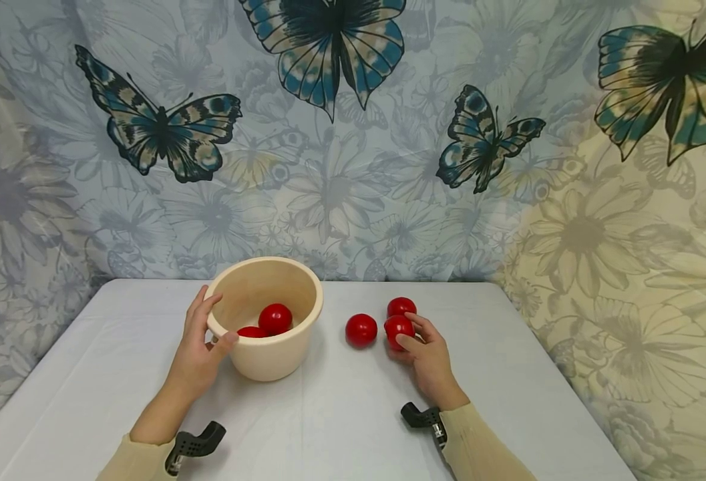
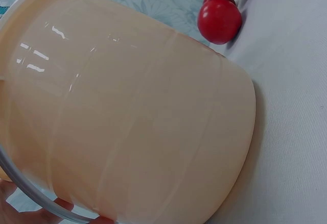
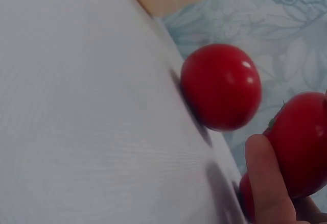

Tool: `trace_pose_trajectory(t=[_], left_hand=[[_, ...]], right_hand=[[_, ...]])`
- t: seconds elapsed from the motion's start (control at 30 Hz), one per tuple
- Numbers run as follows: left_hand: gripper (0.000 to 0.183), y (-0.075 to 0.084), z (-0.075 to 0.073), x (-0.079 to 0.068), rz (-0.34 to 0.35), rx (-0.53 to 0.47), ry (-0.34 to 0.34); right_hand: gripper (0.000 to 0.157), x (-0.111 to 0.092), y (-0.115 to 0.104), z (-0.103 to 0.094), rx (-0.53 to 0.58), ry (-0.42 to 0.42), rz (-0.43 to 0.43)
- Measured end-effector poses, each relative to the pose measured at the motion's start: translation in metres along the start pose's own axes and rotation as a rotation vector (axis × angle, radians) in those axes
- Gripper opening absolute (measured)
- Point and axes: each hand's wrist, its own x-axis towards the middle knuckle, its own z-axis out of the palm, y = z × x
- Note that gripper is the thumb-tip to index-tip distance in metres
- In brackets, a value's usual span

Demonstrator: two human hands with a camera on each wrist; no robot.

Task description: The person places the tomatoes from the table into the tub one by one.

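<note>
A cream plastic bucket (image 1: 271, 361) stands on the table, with two red tomatoes (image 1: 276, 318) visible inside. My left hand (image 1: 199, 354) grips its rim at the left side, thumb over the near edge. In the left wrist view, fingertips (image 2: 104, 220) show under the bucket's grey handle (image 2: 38, 196). To the right, my right hand (image 1: 431, 361) pinches a tomato (image 1: 398, 332) between thumb and fingers; the right wrist view shows this tomato (image 3: 302, 147) raised over the cloth, its green stem spot partly visible. Another tomato (image 1: 361, 331) sits left of it, and one more (image 1: 401, 306) just behind.
White cloth (image 1: 328, 427) covers the table. A patterned fabric backdrop (image 1: 340, 194) with printed butterflies and flowers rises right behind the table's far edge. Each wrist wears a black camera mount (image 1: 199, 442).
</note>
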Motion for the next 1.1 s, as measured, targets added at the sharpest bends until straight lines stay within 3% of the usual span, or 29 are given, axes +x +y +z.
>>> trace_pose_trajectory(t=[0.37, 0.57, 1.1], left_hand=[[0.068, -0.002, -0.001, -0.001, 0.002, -0.02, 0.004], [0.068, -0.001, 0.0, -0.001, -0.008, -0.017, 0.002], [0.068, -0.001, 0.001, -0.002, -0.005, -0.002, 0.006]], right_hand=[[0.05, -0.002, -0.04, -0.002, -0.062, 0.036, -0.011], [0.052, -0.008, -0.065, 0.002, -0.05, 0.005, -0.022], [0.055, -0.016, -0.121, 0.057, 0.018, -0.161, -0.075]])
